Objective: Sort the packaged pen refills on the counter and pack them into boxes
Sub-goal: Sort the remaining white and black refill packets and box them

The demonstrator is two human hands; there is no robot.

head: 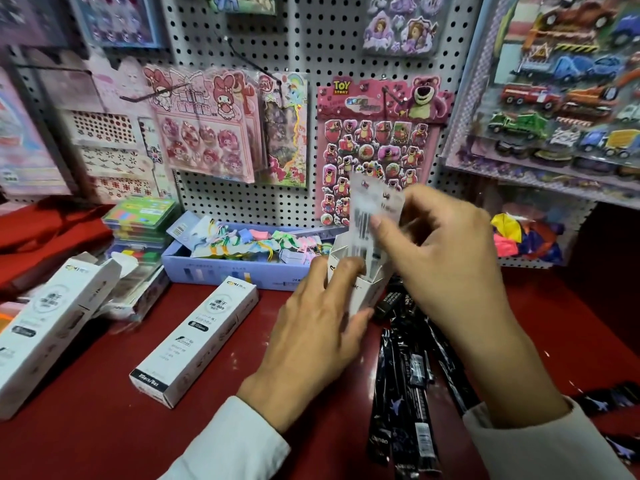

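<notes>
Sticking up out of the open top of a small white box (pixel 360 292), a clear packet of pen refills (pixel 372 216) is held in the middle of the view, above the red counter (pixel 104 427). The packet is pinched near its top by the right hand (pixel 446 258), with the thumb (pixel 379 225) pressed on its front and the other fingers curled behind it. The lower end of the packet is down between the box's open flaps. The box is gripped by the left hand (pixel 311 327); its fingers are wrapped round the front of the box and its thumb is tucked under the side.

Just below and to the right of the box, a loose pile of black refill packets (pixel 408 393) is spread on the counter, and some of them are hidden under the right wrist. A few more black packets (pixel 609 403) are seen near the right edge.

To the left of the hands, a closed white box (pixel 195 341) is laid flat on the counter, well apart from the held one. Further left, a bigger white box (pixel 45 330) is laid with its end flap open. Bare red counter is seen between these boxes and the left sleeve.

Behind the hands, a long blue tray (pixel 225 271) full of small pastel things is set against the pegboard wall (pixel 294 39), where sticker sheets (pixel 374 150) are hung.
</notes>
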